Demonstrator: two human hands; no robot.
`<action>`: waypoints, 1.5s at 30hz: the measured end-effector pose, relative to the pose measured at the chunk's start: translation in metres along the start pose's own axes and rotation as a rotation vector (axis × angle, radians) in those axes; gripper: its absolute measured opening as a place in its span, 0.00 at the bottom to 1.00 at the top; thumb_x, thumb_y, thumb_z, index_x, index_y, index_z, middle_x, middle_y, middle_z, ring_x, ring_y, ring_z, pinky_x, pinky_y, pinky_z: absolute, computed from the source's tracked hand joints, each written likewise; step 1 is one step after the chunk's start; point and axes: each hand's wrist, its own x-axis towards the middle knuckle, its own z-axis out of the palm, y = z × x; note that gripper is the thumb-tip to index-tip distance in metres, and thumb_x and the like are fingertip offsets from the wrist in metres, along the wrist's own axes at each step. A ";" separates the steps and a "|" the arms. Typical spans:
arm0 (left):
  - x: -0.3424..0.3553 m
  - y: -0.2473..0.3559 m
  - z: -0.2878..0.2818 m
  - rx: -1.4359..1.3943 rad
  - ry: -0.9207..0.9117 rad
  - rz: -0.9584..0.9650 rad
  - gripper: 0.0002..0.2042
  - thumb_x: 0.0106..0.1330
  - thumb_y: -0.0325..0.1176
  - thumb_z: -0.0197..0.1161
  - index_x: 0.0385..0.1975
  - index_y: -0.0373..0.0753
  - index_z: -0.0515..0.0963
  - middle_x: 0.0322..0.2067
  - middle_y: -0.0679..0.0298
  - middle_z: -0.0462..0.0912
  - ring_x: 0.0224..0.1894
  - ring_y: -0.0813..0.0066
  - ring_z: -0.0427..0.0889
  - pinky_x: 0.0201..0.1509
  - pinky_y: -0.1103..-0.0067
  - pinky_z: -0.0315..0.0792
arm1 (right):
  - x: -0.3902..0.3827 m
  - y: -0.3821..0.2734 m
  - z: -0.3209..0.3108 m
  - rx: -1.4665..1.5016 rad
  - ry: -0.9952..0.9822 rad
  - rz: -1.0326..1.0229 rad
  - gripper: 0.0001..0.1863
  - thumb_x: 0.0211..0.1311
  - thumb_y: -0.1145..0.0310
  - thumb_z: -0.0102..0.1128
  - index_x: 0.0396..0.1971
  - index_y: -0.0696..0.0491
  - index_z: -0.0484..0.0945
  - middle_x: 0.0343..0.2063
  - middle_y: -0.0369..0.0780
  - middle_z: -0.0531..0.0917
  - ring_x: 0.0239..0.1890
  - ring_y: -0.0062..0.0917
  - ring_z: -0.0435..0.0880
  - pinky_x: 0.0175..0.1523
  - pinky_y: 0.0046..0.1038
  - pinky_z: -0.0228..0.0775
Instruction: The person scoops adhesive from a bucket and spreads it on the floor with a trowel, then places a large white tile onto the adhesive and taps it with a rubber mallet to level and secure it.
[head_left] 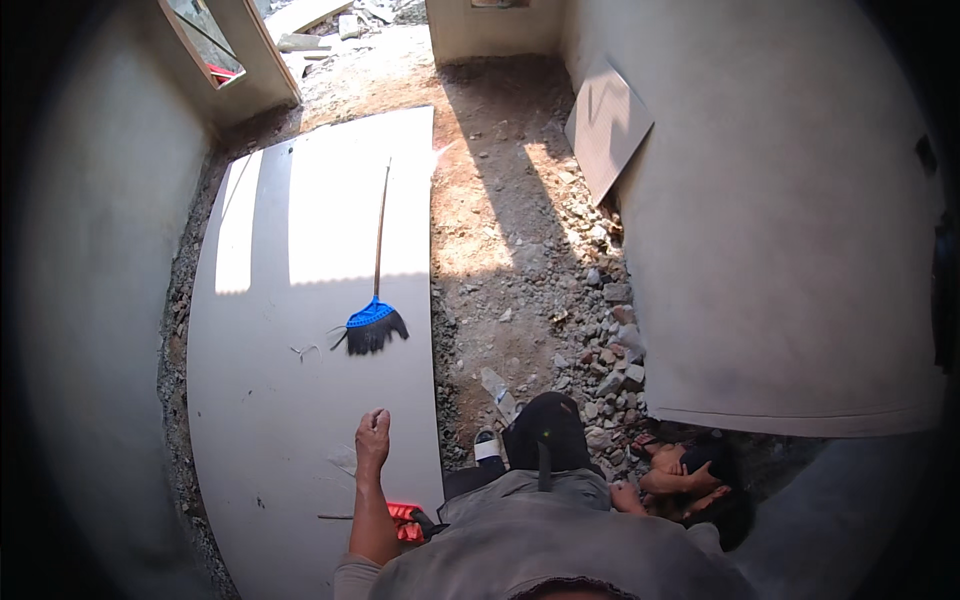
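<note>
My left hand [372, 436] is raised over the large pale board on the left, its fingers curled in; what they hold, if anything, does not show. A broom [372, 328] with a blue head, black bristles and a thin wooden handle lies on the board [300, 420], beyond that hand and apart from it. Beside my left forearm is a red and black object [405, 520], partly covered by my arm and clothing. My right hand [627, 497] is low beside my right leg, near the rubble; its fingers are too small and hidden to read.
Another person [690, 480] crouches close on my right by the wall. Broken bricks and stones [615, 370] line the right wall's foot. A tile-like panel [608, 130] leans against that wall. Bare dirt [490, 220] runs alongside the board, with sunlight on its far part.
</note>
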 end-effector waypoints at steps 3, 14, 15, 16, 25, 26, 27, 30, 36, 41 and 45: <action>0.074 0.031 0.037 0.064 -0.062 0.011 0.21 0.66 0.46 0.57 0.45 0.33 0.78 0.41 0.49 0.82 0.45 0.57 0.81 0.50 0.70 0.73 | 0.059 -0.076 -0.021 -0.025 -0.006 0.025 0.27 0.58 0.48 0.52 0.36 0.61 0.81 0.38 0.56 0.81 0.43 0.52 0.79 0.46 0.45 0.70; 0.104 0.005 0.080 0.245 -0.202 -0.863 0.21 0.63 0.44 0.58 0.34 0.26 0.80 0.32 0.48 0.83 0.37 0.58 0.82 0.43 0.66 0.72 | 0.330 -0.421 -0.232 -0.135 0.078 -0.127 0.25 0.60 0.49 0.54 0.39 0.59 0.78 0.40 0.54 0.81 0.45 0.48 0.79 0.50 0.41 0.69; 0.105 0.017 0.079 0.257 -0.224 -0.885 0.21 0.63 0.44 0.58 0.34 0.26 0.80 0.32 0.48 0.83 0.38 0.58 0.82 0.44 0.66 0.72 | 0.353 -0.464 -0.254 -0.115 0.062 -0.134 0.25 0.60 0.49 0.54 0.39 0.60 0.78 0.39 0.53 0.81 0.45 0.48 0.80 0.49 0.41 0.70; 0.114 0.029 0.084 0.267 -0.240 -0.902 0.21 0.63 0.44 0.57 0.34 0.27 0.80 0.32 0.48 0.83 0.38 0.58 0.82 0.44 0.66 0.72 | 0.374 -0.506 -0.271 -0.072 0.052 -0.123 0.26 0.60 0.49 0.54 0.40 0.60 0.78 0.38 0.53 0.82 0.44 0.48 0.80 0.49 0.41 0.70; 0.416 0.124 0.108 0.390 -0.255 -0.797 0.20 0.63 0.44 0.57 0.35 0.28 0.80 0.33 0.46 0.83 0.40 0.57 0.82 0.46 0.67 0.72 | 0.496 -0.754 -0.309 0.055 0.098 -0.234 0.22 0.57 0.52 0.59 0.32 0.61 0.80 0.30 0.50 0.83 0.37 0.42 0.83 0.44 0.38 0.71; 0.479 0.145 0.099 0.392 -0.212 -0.729 0.20 0.63 0.44 0.57 0.35 0.28 0.80 0.33 0.46 0.83 0.40 0.57 0.82 0.46 0.67 0.72 | 0.498 -0.767 -0.310 0.027 0.097 -0.205 0.22 0.56 0.53 0.60 0.32 0.61 0.80 0.29 0.50 0.83 0.36 0.42 0.83 0.43 0.38 0.72; 0.554 0.171 0.090 0.395 -0.180 -0.681 0.20 0.63 0.44 0.57 0.35 0.28 0.80 0.33 0.45 0.83 0.40 0.57 0.82 0.46 0.67 0.72 | 0.504 -0.786 -0.311 0.007 0.083 -0.129 0.21 0.56 0.53 0.61 0.31 0.61 0.80 0.29 0.50 0.83 0.35 0.42 0.83 0.42 0.38 0.72; 0.797 0.288 0.061 0.131 0.040 -0.238 0.20 0.66 0.44 0.55 0.42 0.29 0.78 0.38 0.49 0.82 0.41 0.61 0.80 0.48 0.70 0.71 | 0.524 -0.841 -0.321 0.120 0.047 -0.065 0.20 0.54 0.55 0.61 0.30 0.61 0.80 0.28 0.50 0.83 0.34 0.41 0.83 0.42 0.37 0.72; 1.101 0.547 0.051 0.079 0.126 0.262 0.18 0.71 0.41 0.54 0.47 0.31 0.77 0.45 0.52 0.81 0.49 0.65 0.79 0.55 0.73 0.70 | 0.632 -0.966 -0.353 0.181 0.067 -0.182 0.18 0.52 0.58 0.62 0.31 0.60 0.80 0.30 0.50 0.83 0.37 0.40 0.83 0.43 0.36 0.73; 1.164 0.609 0.139 0.249 -0.029 0.265 0.09 0.66 0.33 0.58 0.38 0.34 0.78 0.55 0.49 0.75 0.56 0.53 0.75 0.58 0.67 0.69 | 0.753 -1.080 -0.405 0.110 -0.055 -0.193 0.16 0.49 0.58 0.62 0.27 0.59 0.80 0.35 0.49 0.81 0.40 0.41 0.82 0.47 0.37 0.73; 1.159 0.624 0.223 0.534 -0.373 0.062 0.11 0.58 0.39 0.63 0.36 0.40 0.81 0.58 0.49 0.71 0.62 0.52 0.68 0.66 0.58 0.59 | 0.808 -1.157 -0.458 -0.102 -0.193 -0.165 0.16 0.47 0.56 0.63 0.27 0.55 0.81 0.38 0.48 0.80 0.43 0.41 0.81 0.50 0.37 0.73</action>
